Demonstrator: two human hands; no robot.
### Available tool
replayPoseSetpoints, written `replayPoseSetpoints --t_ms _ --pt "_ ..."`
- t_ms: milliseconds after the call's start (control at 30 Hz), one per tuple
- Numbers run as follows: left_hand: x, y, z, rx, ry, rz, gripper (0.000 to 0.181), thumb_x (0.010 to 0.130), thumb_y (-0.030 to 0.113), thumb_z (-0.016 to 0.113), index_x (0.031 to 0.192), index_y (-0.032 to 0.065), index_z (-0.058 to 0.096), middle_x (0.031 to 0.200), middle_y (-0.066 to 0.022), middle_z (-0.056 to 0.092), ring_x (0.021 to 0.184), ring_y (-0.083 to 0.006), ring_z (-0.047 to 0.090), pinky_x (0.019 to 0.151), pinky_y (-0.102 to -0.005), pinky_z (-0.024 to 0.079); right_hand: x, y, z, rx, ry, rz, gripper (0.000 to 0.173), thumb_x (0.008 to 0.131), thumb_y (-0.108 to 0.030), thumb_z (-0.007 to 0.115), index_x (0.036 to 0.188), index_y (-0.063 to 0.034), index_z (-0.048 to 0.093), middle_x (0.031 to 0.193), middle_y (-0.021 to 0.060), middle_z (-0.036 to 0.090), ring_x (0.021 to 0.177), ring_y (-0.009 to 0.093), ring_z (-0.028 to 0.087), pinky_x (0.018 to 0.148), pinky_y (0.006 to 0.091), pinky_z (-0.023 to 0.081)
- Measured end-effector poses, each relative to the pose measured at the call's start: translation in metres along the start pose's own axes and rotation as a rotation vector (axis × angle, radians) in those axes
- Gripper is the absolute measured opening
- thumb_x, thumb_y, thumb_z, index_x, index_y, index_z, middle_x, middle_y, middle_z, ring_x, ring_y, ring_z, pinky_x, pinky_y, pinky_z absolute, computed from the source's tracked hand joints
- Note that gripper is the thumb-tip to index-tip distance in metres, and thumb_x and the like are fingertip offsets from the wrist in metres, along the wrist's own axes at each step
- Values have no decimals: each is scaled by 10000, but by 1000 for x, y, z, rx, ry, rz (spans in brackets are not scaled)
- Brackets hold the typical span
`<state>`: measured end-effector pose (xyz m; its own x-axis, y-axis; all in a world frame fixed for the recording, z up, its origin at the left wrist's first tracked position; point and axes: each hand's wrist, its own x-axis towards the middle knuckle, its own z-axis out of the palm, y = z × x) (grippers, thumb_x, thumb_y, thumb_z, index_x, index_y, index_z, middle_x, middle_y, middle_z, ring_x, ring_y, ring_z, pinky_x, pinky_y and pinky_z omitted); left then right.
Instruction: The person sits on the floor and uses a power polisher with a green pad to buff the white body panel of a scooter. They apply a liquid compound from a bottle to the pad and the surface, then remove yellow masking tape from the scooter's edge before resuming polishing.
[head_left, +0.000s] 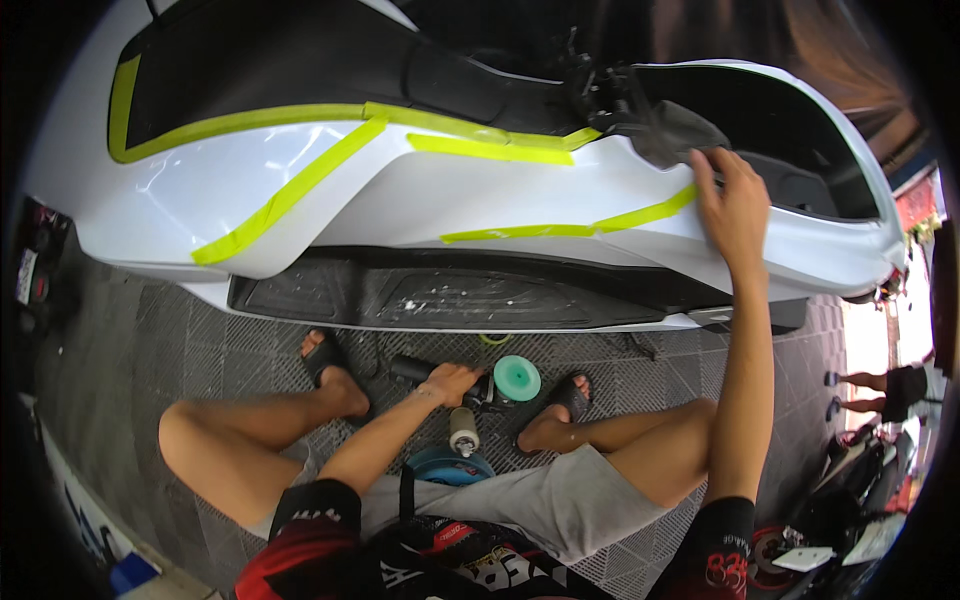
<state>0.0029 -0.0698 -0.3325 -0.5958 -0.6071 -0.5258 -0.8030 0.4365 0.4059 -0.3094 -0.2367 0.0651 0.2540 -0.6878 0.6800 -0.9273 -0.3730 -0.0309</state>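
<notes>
A white scooter body (450, 191) lies across the view before me, with strips of yellow-green masking tape (292, 191) along its panel edges. On the floor between my feet, my left hand (450, 384) is closed around the dark body of a power polisher (412, 367). Its round mint-green foam pad (517, 378) faces up, to the right of that hand. My right hand (733, 206) rests on the scooter's upper rim by the open storage compartment (795, 169). Beside its fingertips is a dark crumpled sheet or cover (675, 131). Whether those fingers grip anything is hidden.
The black footboard (465, 296) bears white specks. Near my lap are a capped bottle (463, 431) and a blue round object (450, 466), partly hidden. A tape roll (495, 339) lies under the footboard's edge. Motorcycles (832, 495) and a person's legs (862, 394) are at right.
</notes>
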Motion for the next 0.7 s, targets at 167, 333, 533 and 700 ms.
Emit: replayPoseSetpoints --t_ms 167,333,533,700 --pt "15 -38 46 191 87 33 814 749 81 832 1479 86 471 1330 -148 657 1230 -313 642 1043 -448 493 -9 -10 3 -91 1 -105 315 988 -321 669 981 -10 718 894 138 710 819 324 648 804 403 454" --pt "10 -43 64 196 121 -16 721 800 106 808 1453 97 502 1401 -88 607 1321 -280 558 1126 -400 417 -11 -15 0 -125 -38 -74 326 984 -334 678 1033 -14 717 919 138 716 843 312 657 843 405 454" --pt "-36 -35 11 -103 -14 -355 484 852 137 758 1313 53 636 1399 -139 618 1180 -348 642 1066 -459 505 -17 -8 5 -170 -61 -111 378 984 -375 677 1119 -24 713 998 155 727 897 303 665 893 399 457" --pt "-78 2 -108 -1392 653 -208 107 965 110 693 1014 20 723 884 -61 741 744 -155 719 652 -286 586 -21 -6 2 -168 -44 -82 410 984 -406 678 1145 -32 724 999 143 734 880 276 663 889 386 464"
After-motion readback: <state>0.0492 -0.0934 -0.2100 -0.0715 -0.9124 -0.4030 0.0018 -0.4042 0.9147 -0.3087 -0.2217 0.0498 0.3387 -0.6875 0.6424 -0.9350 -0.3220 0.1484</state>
